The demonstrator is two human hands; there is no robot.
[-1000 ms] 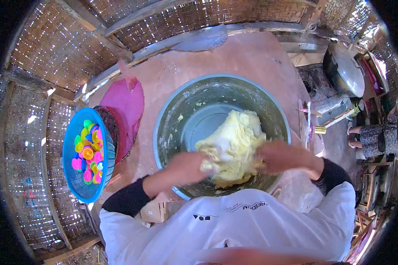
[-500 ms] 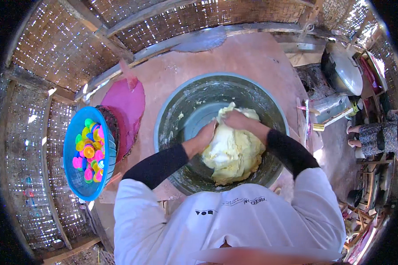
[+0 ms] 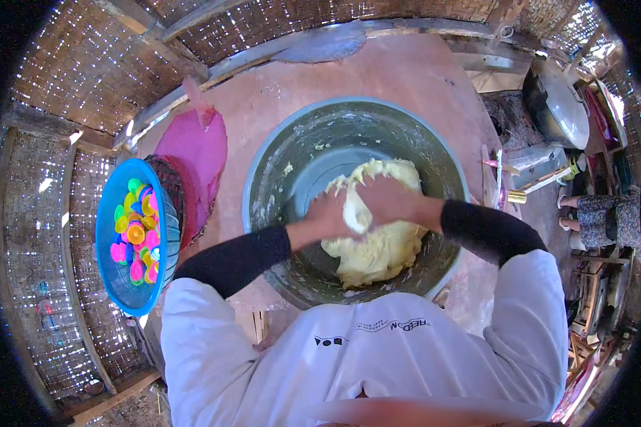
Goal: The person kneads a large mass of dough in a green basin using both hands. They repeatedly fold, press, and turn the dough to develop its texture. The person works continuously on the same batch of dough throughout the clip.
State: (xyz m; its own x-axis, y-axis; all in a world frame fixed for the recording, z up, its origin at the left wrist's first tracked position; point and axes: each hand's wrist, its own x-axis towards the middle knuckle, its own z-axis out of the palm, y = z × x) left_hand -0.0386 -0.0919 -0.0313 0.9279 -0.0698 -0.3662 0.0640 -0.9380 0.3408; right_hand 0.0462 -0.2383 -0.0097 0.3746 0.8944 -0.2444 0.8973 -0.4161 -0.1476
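A large lump of pale yellow dough (image 3: 374, 257) lies in a wide dark-green basin (image 3: 292, 135) with a blue-grey rim. Both hands are on its upper part, slightly smeared by motion. My left hand (image 3: 329, 215) grips the dough from the left side. Close beside it, my right hand (image 3: 386, 198) grips the dough's top, fingers pointing inward. A smooth pale fold bulges up between the two hands. The fingertips are partly hidden in the dough. Bits of dough and floury smears cling to the basin's inner wall.
The basin stands on a pinkish table (image 3: 406, 75). At left, a blue plastic basket (image 3: 105, 267) holds several colourful small plastic cups, beside a pink sheet (image 3: 199, 153). A large metal pot (image 3: 559, 107) sits at far right. Another person (image 3: 605, 220) is at the right edge.
My hands have come closer together and pressed down over the dough's upper part; a fold now bulges between them. The view has shifted slightly.
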